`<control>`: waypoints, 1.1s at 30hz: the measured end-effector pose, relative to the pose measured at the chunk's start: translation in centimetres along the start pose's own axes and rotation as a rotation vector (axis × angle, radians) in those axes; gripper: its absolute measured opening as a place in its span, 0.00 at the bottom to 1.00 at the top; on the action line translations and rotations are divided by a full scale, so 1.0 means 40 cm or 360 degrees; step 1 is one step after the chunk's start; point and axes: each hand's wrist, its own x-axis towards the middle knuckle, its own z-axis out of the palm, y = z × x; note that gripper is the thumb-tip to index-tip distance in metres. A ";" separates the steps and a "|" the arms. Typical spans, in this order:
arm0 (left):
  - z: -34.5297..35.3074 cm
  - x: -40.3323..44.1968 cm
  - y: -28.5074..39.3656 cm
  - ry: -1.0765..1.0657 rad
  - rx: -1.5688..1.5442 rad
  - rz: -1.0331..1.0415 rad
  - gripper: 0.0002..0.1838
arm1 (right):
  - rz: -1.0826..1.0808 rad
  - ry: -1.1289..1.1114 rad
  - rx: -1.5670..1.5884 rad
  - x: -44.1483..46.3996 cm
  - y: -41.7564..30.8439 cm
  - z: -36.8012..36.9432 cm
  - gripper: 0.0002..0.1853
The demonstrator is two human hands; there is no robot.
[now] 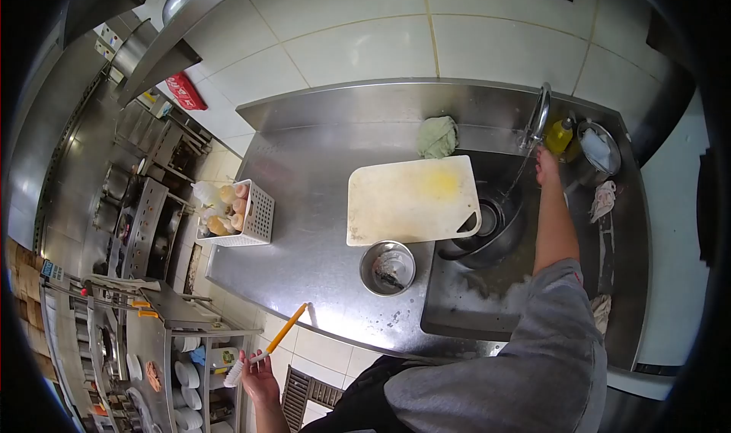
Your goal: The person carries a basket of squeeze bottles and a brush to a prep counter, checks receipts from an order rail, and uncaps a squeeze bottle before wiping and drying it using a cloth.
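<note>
My left hand (261, 383) is closed around a scrubbing brush (287, 330) with an orange handle and white bristles, held low beside the counter's front edge. At the sink, my right hand (545, 167) reaches to the base of the faucet (542, 109), its fingers curled there; the part they grip is mostly hidden. A thin stream of water runs down beside that hand into the sink (472, 311). A white cutting board (396, 205) with a yellow stain lies partly over the sink's left edge. Under its corner, a dark pan (495, 254) sits in the sink.
A steel bowl (367, 269) with residue stands before the board. Behind it lies a green cloth (437, 137). A white basket (260, 214) of bottles sits on the counter's left end. Yellow soap (560, 138) and a steel pot (609, 148) stand right of the faucet.
</note>
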 end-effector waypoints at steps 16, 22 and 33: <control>-0.017 0.028 -0.032 -0.0052 -0.0025 -0.0074 0.23 | -0.1192 -0.0321 -0.0692 -0.156 -0.001 0.034 0.18; -0.041 0.065 0.022 -0.0154 -0.0077 -0.0109 0.20 | -0.1566 -0.0081 -0.0609 -0.383 -0.033 0.024 0.15; -0.163 0.249 0.207 -0.0520 -0.0051 -0.0176 0.16 | -0.2223 0.0155 -0.1618 -1.004 0.204 0.066 0.14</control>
